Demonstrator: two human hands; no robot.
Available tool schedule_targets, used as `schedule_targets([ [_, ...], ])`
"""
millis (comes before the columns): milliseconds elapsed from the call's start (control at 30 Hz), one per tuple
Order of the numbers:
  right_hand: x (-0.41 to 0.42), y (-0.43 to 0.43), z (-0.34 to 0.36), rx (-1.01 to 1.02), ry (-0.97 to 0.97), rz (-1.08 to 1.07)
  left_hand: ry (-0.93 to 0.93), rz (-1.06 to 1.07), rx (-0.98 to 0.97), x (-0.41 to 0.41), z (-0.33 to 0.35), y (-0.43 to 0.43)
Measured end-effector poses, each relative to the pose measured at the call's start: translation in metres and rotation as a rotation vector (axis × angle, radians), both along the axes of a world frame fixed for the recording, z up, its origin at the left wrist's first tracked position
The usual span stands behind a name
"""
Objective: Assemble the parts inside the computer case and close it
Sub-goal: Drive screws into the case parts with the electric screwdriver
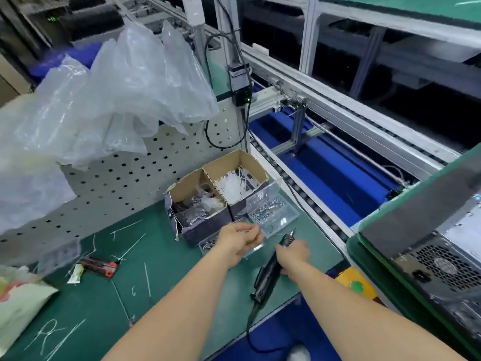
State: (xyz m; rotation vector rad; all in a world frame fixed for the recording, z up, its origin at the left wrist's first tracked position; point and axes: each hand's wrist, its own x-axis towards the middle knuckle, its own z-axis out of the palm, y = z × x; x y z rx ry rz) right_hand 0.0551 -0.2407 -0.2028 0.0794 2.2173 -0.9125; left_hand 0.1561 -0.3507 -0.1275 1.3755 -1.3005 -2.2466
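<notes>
My right hand (292, 254) grips a black corded electric screwdriver (270, 269), its tip pointing up toward a clear plastic box of small silver screws (273, 212). My left hand (238, 242) hovers over another clear tray (208, 244) just in front of that box, fingers curled together as if pinching something too small to see. The computer case (442, 256) lies at the right edge on a green pallet (364, 246), its vented rear panel facing me.
A divided cardboard box (216, 194) holds white cable ties and bagged parts. Clear plastic bags (117, 95) hang over a perforated metal panel (130, 183). A red-and-black cutter (100, 267) lies on the green mat. A roller conveyor (299, 194) runs behind the bench.
</notes>
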Motion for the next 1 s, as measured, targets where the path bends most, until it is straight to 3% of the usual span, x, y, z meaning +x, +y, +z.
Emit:
schedule_targets([
  [133,0.004,0.009,0.012,-0.047,0.050,0.075,-0.044,-0.073,0.059,-0.019,-0.008,-0.004],
  [267,0.019,0.025,0.039,-0.204,0.127,0.001,-0.085,-0.222,0.033,-0.046,-0.006,-0.004],
  [434,0.046,0.053,0.087,-0.422,0.208,-0.045,0.089,-0.347,0.174,-0.079,0.018,0.026],
  [634,0.071,0.101,0.128,-0.333,0.400,-0.133,0.208,-0.529,0.279,-0.093,0.045,0.080],
  [1001,0.111,0.224,0.161,-0.205,0.522,-0.241,0.085,-0.803,0.257,-0.078,0.104,0.211],
])
